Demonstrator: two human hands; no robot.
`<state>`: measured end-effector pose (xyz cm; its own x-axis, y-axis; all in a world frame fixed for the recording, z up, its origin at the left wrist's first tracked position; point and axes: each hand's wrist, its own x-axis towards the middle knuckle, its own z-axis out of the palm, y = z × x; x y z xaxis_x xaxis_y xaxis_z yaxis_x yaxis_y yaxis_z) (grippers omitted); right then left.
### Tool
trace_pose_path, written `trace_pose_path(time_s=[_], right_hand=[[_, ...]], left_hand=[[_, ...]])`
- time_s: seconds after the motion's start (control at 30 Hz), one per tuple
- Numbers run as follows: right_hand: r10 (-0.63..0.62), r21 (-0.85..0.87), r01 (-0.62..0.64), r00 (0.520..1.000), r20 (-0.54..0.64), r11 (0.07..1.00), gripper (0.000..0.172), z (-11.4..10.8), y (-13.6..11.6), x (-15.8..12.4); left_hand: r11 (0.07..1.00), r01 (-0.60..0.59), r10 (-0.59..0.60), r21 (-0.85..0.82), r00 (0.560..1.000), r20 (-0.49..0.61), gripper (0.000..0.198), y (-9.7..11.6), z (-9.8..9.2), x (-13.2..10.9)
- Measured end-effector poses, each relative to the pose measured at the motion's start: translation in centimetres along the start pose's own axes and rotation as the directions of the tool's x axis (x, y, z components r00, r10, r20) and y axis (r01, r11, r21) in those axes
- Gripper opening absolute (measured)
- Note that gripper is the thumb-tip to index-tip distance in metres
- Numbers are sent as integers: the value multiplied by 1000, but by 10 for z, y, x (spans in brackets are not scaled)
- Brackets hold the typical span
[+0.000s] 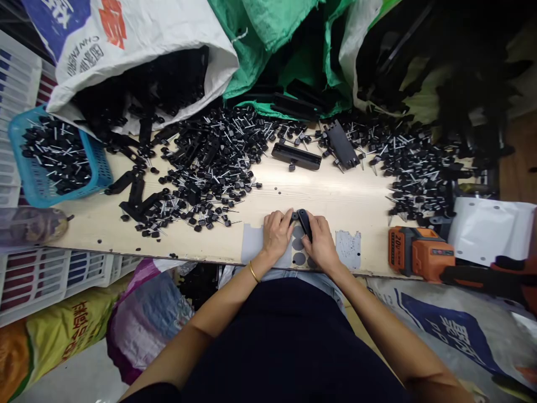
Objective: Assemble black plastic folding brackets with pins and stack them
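Over the table (331,193), the left hand (274,235) pinches a black piece (295,215), the right hand (322,243) a black bar (305,221), held close together, probably for steady control.

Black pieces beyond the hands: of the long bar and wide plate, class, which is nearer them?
The long bar, almost crosswise ahead of the left hand and right hand; the wide plate lies slanted, farther to the right.

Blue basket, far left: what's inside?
The basket holds a loose heap of black-headed pins with silvery shafts, lying at mixed angles. The heap covers the basket's floor, so anything buried beneath the top layer can't be seen.
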<state>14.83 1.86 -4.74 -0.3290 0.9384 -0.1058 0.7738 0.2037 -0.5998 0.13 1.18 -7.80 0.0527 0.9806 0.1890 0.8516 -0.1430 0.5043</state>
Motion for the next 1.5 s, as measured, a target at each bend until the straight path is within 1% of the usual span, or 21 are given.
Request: trace_pose_path(time_s=[0.17, 0.37, 0.43, 0.53, 0.6, 0.63, 0.7, 0.77, 0.8, 0.83, 0.87, 0.93, 0.97, 1.0, 1.13, 1.17, 1.2, 1.27, 1.33, 1.4, 1.5], right_hand=[[9, 18, -9, 1000, -29, 1000, 69, 6, 2, -2], [15, 33, -13, 998, -57, 999, 69, 5, 2, -1], [19, 44, -17, 998, -52, 999, 71, 5, 1, -2], [3, 57, 0, 998, -65, 998, 75, 6, 1, -2], [-8, 54, 13, 997, -77, 998, 77, 7, 1, -3], [-11, 50, 15, 997, -75, 999, 78, 7, 1, -3], [-12, 45, 14, 998, -60, 999, 79, 8, 2, -3], [-6, 48, 9, 998, -57, 999, 80, 8, 2, -3], [-3, 52, 6, 998, -66, 999, 80, 8, 2, -3], [-1, 55, 5, 997, -78, 998, 80, 8, 2, -3], [-1, 59, 6, 996, -91, 998, 80, 8, 2, -3], [-3, 68, 10, 995, -100, 998, 81, 8, 2, -3], [-7, 75, 14, 996, -94, 997, 81, 7, 2, -3], [-9, 82, 15, 996, -84, 997, 81, 7, 2, -3], [-5, 85, 9, 999, -39, 996, 83, 5, 2, -3], [-9, 83, 12, 999, -38, 996, 84, 5, 3, -3], [-14, 85, 18, 999, -39, 996, 84, 4, 3, -3], [-22, 94, 27, 999, -48, 995, 84, 4, 3, -3], [-16, 102, 21, 999, -52, 995, 83, 4, 3, -3], [1, 97, 4, 998, -55, 995, 82, 3, 2, -3], [14, 77, -8, 997, -70, 997, 81, 4, 1, -3]], left_hand=[[1000, 7, -7, 8, 999, 33, 33, 0, -2, 1], [990, -139, 142, -30, 982, 128, 33, -6, -8, 8], [993, -110, 115, -41, 985, 132, 34, -3, -6, 7], [999, 0, 3, -38, 997, 75, 36, 3, -1, 4], [999, 20, -18, -39, 998, 59, 36, 1, -1, 7], [999, -6, 10, -48, 997, 78, 36, -3, -2, 10], [989, -118, 132, -92, 977, 165, 33, -13, -5, 21], [958, -238, 273, -159, 927, 256, 29, -20, -7, 31], [947, -266, 308, -181, 911, 275, 28, -20, -6, 34], [948, -259, 302, -185, 915, 267, 28, -18, -5, 35], [959, -224, 261, -174, 936, 234, 29, -14, -2, 35], [986, -97, 113, -136, 986, 120, 31, -5, 3, 31], [989, -58, 69, -136, 995, 76, 32, -2, 4, 29], [986, -61, 72, -154, 995, 64, 32, -2, 5, 28], [935, -230, 280, -270, 946, 162, 30, -9, 1, 31], [937, -221, 271, -270, 949, 162, 31, -9, 1, 31], [951, -175, 215, -255, 966, 141, 32, -6, 1, 31], [973, -31, 50, -230, 996, 77, 33, 3, 4, 28], [970, 70, -64, -233, 997, 36, 33, 12, 6, 24], [966, 73, -60, -249, 997, 58, 34, 16, 6, 21], [973, 7, 26, -232, 990, 140, 42, 12, 0, 17]])
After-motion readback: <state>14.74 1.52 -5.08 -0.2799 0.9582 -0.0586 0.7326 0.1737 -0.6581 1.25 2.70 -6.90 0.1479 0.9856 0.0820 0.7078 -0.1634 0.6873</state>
